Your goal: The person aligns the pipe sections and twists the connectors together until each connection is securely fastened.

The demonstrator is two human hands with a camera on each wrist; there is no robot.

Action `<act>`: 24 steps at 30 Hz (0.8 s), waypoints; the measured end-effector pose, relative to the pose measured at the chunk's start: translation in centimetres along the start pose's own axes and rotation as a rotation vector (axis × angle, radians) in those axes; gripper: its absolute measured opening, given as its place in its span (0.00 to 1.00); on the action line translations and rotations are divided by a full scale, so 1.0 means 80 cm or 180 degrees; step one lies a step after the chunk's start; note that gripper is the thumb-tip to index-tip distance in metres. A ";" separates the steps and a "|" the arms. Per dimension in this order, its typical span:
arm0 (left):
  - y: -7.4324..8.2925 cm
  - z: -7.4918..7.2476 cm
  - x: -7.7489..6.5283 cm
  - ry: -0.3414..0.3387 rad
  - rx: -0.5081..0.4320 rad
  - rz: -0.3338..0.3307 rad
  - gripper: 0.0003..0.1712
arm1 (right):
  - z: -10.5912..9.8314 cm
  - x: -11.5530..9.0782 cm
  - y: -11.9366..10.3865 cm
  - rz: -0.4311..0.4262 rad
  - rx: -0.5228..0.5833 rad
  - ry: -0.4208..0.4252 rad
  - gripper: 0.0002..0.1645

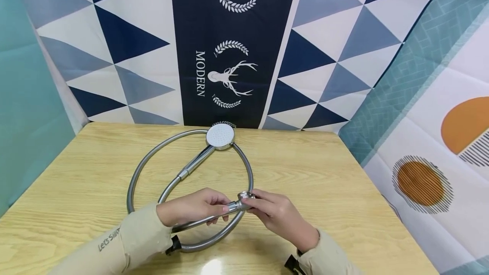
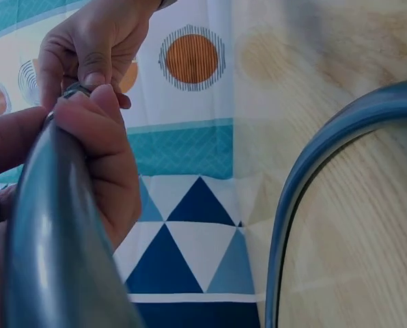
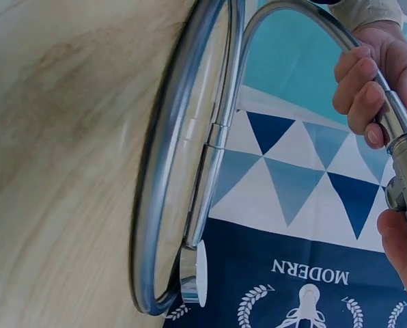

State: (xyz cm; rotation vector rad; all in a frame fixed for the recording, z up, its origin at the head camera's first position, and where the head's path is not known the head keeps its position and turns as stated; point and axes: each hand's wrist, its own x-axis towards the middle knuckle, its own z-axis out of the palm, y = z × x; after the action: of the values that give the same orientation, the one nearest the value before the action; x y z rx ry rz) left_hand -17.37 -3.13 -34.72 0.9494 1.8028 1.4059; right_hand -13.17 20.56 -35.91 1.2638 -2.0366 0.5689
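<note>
A grey shower hose loops over the wooden table, joined to a chrome shower head with a white face that lies toward the back. My left hand holds the hose near its free end, fingers curled round it, as the right wrist view shows. At that end sits a chrome fitting, a small bracket-like piece in line with the hose connector. My right hand pinches this fitting between thumb and fingers. Both hands are raised above the table, close together.
The wooden table ends at a patterned cloth backdrop behind it. Teal cloth hangs at the left, and a printed cloth stands along the right side. The hose loop lies beneath and around my left forearm.
</note>
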 end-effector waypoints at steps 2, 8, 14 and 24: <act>0.001 -0.002 -0.001 0.0044 -0.0008 0.0039 0.13 | 0.000 0.004 0.001 -0.0017 -0.0005 -0.0008 0.18; 0.002 -0.001 -0.002 0.0154 -0.0111 0.0121 0.12 | -0.004 0.008 0.002 -0.0018 -0.0040 -0.0070 0.15; 0.000 0.004 -0.003 0.0304 -0.0146 0.0037 0.11 | -0.005 0.005 0.001 -0.0005 -0.0056 -0.0098 0.14; 0.002 0.004 -0.001 0.0500 -0.0092 -0.0012 0.08 | -0.002 0.008 0.003 -0.0064 -0.0064 -0.0003 0.19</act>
State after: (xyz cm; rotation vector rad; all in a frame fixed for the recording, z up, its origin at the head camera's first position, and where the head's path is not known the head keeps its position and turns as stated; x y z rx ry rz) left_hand -17.01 -3.03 -34.59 0.8402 1.8910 1.5372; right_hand -13.52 20.38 -35.30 1.2715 -2.0232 0.5373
